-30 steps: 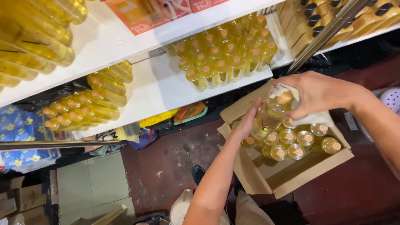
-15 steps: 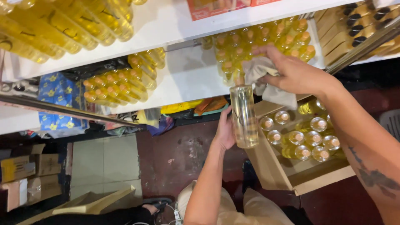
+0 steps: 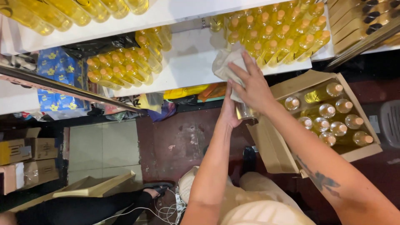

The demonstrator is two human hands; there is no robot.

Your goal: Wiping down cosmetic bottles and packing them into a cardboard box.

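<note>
My right hand [image 3: 251,85] presses a pale cloth [image 3: 225,63] over a clear bottle of yellow oil [image 3: 244,112], covering most of it. Only the bottle's lower end shows below my palm. My left hand [image 3: 229,109] holds that bottle from the left side, fingers pointing up towards the cloth. Both hands hover just in front of the white lower shelf [image 3: 187,68], left of an open cardboard box [image 3: 275,150] that holds several more oil bottles [image 3: 327,111] with orange caps.
Groups of oil bottles stand on the lower shelf at right [image 3: 279,35] and left [image 3: 125,62], with more on the upper shelf [image 3: 62,10]. A metal rail [image 3: 62,87] crosses at left. Cardboard boxes [image 3: 25,152] sit at far left. Another person's dark-clad leg [image 3: 83,208] lies on the floor.
My hands and the bottle moved up towards the shelf. The right hand slid the cloth down over the bottle, which was fully visible half a second ago and is now mostly covered.
</note>
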